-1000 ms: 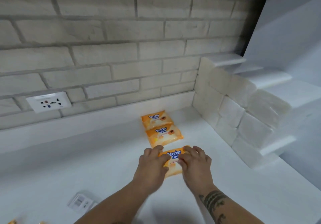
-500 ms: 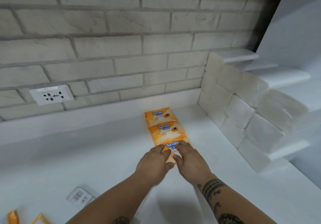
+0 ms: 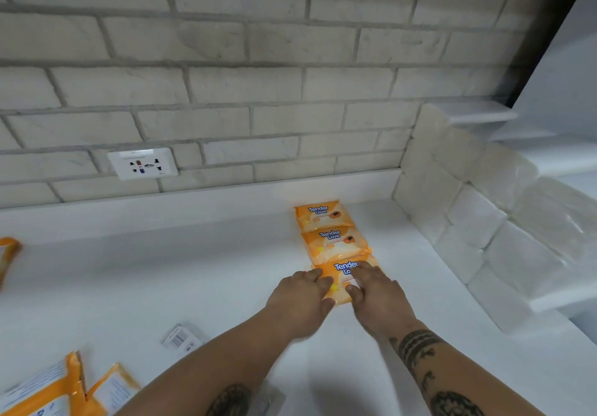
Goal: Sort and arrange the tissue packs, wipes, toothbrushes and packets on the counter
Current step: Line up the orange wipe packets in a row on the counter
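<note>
Nearest wipes pack point(image 3: 337, 278) has slid farther away: a second ago a strip of tabletop point(image 3: 193, 270) showed between it and the middle pack point(image 3: 336, 242); now their edges touch, possibly overlapping slightly. Both hands have travelled with it.

Left to right:
- Orange packets point(image 3: 48, 389) lie loose at the near left, not yet sorted; one more orange item is cut off by the left border.
- Barcoded packet point(image 3: 181, 339) lies flat, near, left of the forearms (contents unreadable).
- Left hand point(image 3: 300, 299): fingers rest on the pack's left edge, nothing gripped.
- Far pack point(image 3: 323, 215), middle pack and nearest pack form one line running far to near, labels up.
- Right hand point(image 3: 378, 296): fingers spread flat over the pack's right part, thumb at its near edge, pressing rather than clasping.
- Tissue packs point(image 3: 478, 221) are stacked stepwise against the right side, well apart from the hands.

Judgement: two flat hands on either side keep the pack square while it is nudged into line.
</note>
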The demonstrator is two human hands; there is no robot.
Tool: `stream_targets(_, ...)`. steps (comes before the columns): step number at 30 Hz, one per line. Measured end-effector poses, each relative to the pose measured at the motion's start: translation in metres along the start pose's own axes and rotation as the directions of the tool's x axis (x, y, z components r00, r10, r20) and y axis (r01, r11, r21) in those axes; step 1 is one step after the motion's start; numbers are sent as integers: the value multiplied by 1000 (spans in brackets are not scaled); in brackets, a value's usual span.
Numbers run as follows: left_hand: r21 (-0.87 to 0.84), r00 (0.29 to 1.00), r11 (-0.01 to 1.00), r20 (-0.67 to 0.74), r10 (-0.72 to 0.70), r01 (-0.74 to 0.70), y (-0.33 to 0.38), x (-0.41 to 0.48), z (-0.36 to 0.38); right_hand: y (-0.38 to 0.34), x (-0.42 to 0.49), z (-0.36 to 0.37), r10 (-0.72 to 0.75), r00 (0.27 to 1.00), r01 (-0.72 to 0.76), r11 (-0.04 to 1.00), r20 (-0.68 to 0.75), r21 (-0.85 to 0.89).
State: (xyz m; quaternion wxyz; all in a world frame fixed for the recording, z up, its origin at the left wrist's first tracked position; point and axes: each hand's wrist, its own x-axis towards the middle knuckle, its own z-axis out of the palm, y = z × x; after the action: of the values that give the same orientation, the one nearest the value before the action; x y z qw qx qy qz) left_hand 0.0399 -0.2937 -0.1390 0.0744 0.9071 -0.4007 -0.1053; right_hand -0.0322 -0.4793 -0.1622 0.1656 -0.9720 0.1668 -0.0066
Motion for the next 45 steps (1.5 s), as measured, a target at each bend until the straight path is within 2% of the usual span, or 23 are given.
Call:
stream_targets(4, -1, 996, 997, -38, -77, 78, -43, -38, -14, -13, 1, -1, 18, 996, -27, 996, -91, -89)
stream_targets(6, -29, 986, 986, -45, -163, 162, -71, -62, -24, -32, 1, 1, 9, 982, -17, 999, -191, -39)
stream_targets(9, -67, 949, 949, -53, -310, 307, -120, -100, -35, -80, 3, 11, -82, 963, 95, 995, -257, 37)
stream_targets(15, -202, 834, 828, -81, -546, 523, -215, -186, -57, -222, -6, 33, -301, 944, 321, 932, -136, 169)
stream_targets(21, -336, 714, 706, -123, -689, 624, -306, -270, -62, -363, -33, 69, -470, 881, 462, 837, -46, 294)
stream_targets(23, -370, 689, 684, -143, -710, 628, -317, -281, -66, -382, -41, 70, -487, 873, 467, 829, -10, 307)
stream_targets(27, -454, 563, 596, -222, -796, 663, -379, -340, -70, -466, -54, 98, -556, 828, 505, 796, 72, 334)
stream_targets(31, -495, 363, 492, -339, -868, 716, -442, -398, -70, -549, -65, 127, -610, 778, 528, 765, 153, 368)
stream_targets(35, -464, 207, 320, -278, -938, 826, -492, -452, -63, -624, -74, 156, -668, 705, 573, 735, 239, 363)
stream_targets(38, -393, 203, 250, -158, -966, 885, -514, -481, -55, -664, -76, 177, -681, 653, 581, 731, 332, 357)
stream_targets(41, -422, 249, 251, -60, -967, 871, -527, -494, -51, -688, -76, 192, -652, 612, 595, 753, 448, 281)
stream_targets(43, -376, 293, 290, -50, -955, 880, -532, -498, -57, -696, -74, 198, -621, 619, 616, 764, 481, 194)
stream_targets(45, -307, 335, 327, -28, -942, 894, -535, -498, -65, -702, -71, 200, -602, 655, 604, 780, 457, 161)
